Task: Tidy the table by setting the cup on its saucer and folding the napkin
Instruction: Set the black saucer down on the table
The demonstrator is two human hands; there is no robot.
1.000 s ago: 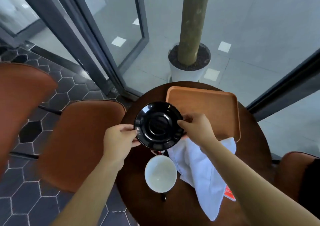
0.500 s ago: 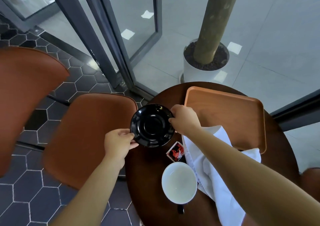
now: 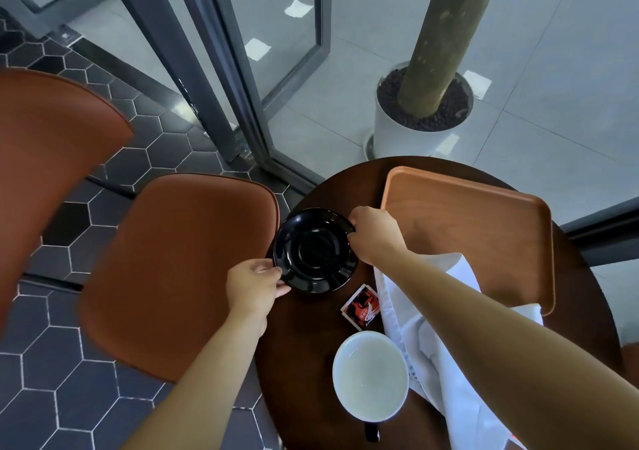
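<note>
The black saucer (image 3: 315, 250) sits at the table's far-left edge, close to the rim of the dark round table (image 3: 304, 363), and both hands are pinched on it: the left hand (image 3: 254, 285) grips its near-left rim with thumb on top, the right hand (image 3: 373, 235) grips its far-right rim, fingers curled closed around the edge. Whether the saucer is resting on the wood or held a little above it cannot be told from this view. Taking the saucer as the landmark, the white cup (image 3: 370, 375) stands well nearer the person and slightly right, empty, mouth up, with a dark handle showing at its near side; a small red packet (image 3: 361, 309) lies between saucer and cup; the white napkin (image 3: 446, 339) sprawls unfolded to the right of both, one end lapping onto the wooden tray (image 3: 484, 228) that lies just right of the saucer. The step in hand looks like settling the saucer in a clear spot. To do it well, I would keep it level, set it down fully on the wood away from the table edge, clear of the packet and the napkin's hem, and leave the centre ring unobstructed so the cup's foot can seat there. An orange chair (image 3: 179, 270) stands to the saucer's left, below that edge.
</note>
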